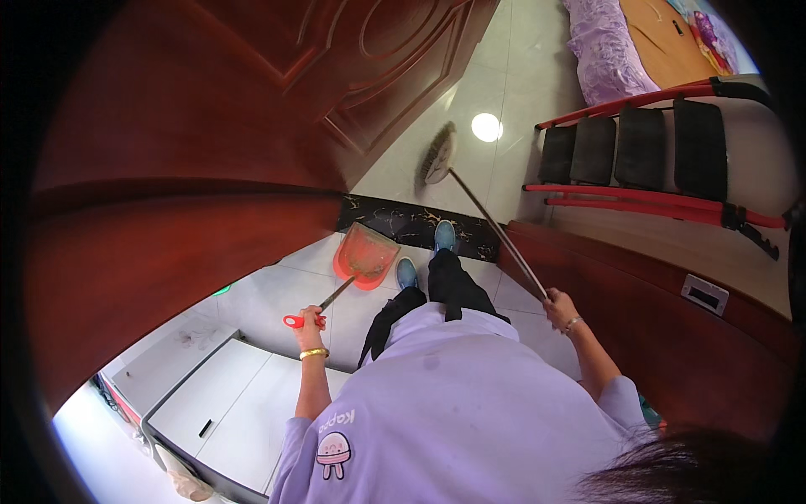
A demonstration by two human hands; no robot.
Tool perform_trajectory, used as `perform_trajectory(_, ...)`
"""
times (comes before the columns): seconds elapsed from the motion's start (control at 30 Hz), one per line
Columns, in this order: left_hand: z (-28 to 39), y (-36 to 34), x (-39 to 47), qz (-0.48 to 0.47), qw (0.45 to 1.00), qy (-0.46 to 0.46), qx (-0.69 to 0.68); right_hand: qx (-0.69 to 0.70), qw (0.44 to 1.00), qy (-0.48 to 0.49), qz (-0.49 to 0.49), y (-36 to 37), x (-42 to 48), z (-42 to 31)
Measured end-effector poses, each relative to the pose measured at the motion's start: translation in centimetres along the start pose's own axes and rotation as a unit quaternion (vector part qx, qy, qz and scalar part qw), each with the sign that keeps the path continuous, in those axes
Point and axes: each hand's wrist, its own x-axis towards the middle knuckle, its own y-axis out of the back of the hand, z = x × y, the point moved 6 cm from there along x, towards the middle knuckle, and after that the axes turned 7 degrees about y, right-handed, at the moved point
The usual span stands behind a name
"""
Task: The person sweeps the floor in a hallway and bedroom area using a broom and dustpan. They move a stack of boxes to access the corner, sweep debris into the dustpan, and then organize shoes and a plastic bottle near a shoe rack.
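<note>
My left hand (308,327) grips the red-ended handle of a long-handled dustpan (367,253). Its orange-red pan rests by my feet, beside the dark marbled door sill (403,217), with some debris inside. My right hand (560,310) is closed around the metal stick of a broom (500,236). The broom's head (441,154) is beyond the sill, on the pale tiles of the farther room, its bristles slightly blurred. One of my blue shoes (444,237) is on the sill; the other (407,273) stands next to the dustpan.
A reddish-brown panelled door (390,82) stands at the left of the doorway. Against the right wall leans a folding stepladder (639,154) with red rails and black steps. A bed with a purple ruffled cover (601,53) lies beyond it. Low white cabinet (233,403) sits at lower left.
</note>
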Motion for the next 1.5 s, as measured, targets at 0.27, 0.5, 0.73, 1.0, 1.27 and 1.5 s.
perform_trajectory(0.27,0.2,0.4,0.0,-0.002,1.000,-0.004,-0.007,-0.008,0.995,-0.094,-0.023,-2.6,0.6,-2.6)
perform_trajectory(0.5,-0.3,0.3,0.9,-0.003,1.000,-0.004,-0.015,-0.126,0.985,-0.110,-0.035,-0.9,0.8,-5.9)
perform_trajectory(0.73,-0.4,0.8,1.8,-0.013,1.000,-0.009,-0.017,-0.107,0.989,0.036,0.096,-0.5,1.5,-7.6)
perform_trajectory(1.0,-0.1,1.2,2.7,-0.022,1.000,-0.011,-0.019,-0.182,0.983,0.013,0.010,-9.1,9.3,-14.0)
perform_trajectory(1.27,-0.6,1.4,3.0,-0.016,1.000,-0.011,-0.020,-0.161,0.945,0.218,-0.182,-15.2,-0.1,-15.1)
perform_trajectory(1.5,-1.1,2.9,2.1,-0.011,1.000,-0.009,-0.028,-0.073,0.961,0.066,-0.260,-7.6,-7.7,-18.5)
